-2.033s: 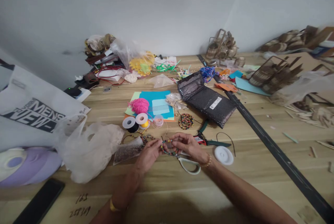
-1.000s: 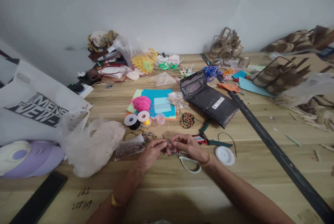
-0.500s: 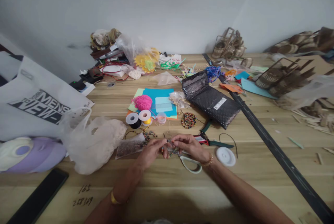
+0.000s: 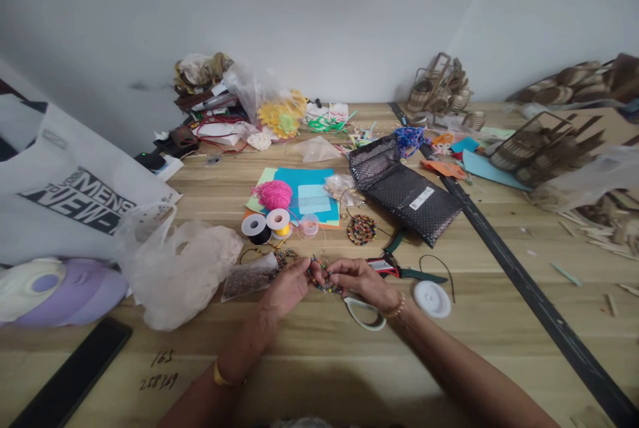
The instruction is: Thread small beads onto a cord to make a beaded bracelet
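Between my hands is a string of small multicoloured beads (image 4: 325,288), partly covered by the fingers. My left hand (image 4: 289,287) is closed on its left part. Thumb and fingers of my right hand (image 4: 360,279) pinch the right side of the same strand. Just below my right hand lies the pale handle of a pair of scissors (image 4: 366,315), the blades hidden. A clear bag of beads (image 4: 249,277) lies left of my left hand. Beyond my right hand sits a coiled bead strand (image 4: 361,229), with green-handled pliers (image 4: 419,275) to its lower right.
Spools of black thread (image 4: 256,229) and yellow thread (image 4: 279,221) stand near pink yarn (image 4: 274,195). A black bubble mailer (image 4: 414,195) lies behind, right of the hands. A white spool (image 4: 432,299) is at right, a plastic bag (image 4: 180,275) and phone (image 4: 74,375) at left.
My left hand has turned a little, showing more of the thumb side, and more of the bead loop shows between the hands. My right hand keeps its pinch in nearly the same place.
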Motion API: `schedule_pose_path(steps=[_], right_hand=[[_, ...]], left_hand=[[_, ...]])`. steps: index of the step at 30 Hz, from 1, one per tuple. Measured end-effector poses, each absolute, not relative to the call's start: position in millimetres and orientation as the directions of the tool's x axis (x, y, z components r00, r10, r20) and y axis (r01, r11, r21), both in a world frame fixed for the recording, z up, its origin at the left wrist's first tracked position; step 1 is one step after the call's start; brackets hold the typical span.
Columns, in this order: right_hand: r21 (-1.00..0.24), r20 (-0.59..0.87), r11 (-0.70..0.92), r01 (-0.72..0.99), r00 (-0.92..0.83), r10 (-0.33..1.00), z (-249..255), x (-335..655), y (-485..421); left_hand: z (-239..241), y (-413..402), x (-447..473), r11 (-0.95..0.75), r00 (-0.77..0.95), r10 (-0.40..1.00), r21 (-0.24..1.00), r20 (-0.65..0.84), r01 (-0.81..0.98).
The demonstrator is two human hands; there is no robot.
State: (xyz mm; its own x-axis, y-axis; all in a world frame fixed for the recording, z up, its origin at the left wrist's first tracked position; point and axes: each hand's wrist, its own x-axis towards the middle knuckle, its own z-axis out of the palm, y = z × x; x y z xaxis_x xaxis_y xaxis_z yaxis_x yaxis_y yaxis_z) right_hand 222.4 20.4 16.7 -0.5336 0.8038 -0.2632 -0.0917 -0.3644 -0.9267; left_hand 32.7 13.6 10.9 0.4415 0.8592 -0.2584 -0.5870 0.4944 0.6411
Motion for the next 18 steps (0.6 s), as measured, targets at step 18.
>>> schedule_pose_path(steps=[18], right_hand=[[-0.924, -0.250, -0.362, -0.123, -0.523, 0.815, 26.2, 222.9, 21.0]], left_hand=[[11.2, 16.0, 29.9, 0.524, 0.437, 0.847, 0.623, -0.304, -0.581]])
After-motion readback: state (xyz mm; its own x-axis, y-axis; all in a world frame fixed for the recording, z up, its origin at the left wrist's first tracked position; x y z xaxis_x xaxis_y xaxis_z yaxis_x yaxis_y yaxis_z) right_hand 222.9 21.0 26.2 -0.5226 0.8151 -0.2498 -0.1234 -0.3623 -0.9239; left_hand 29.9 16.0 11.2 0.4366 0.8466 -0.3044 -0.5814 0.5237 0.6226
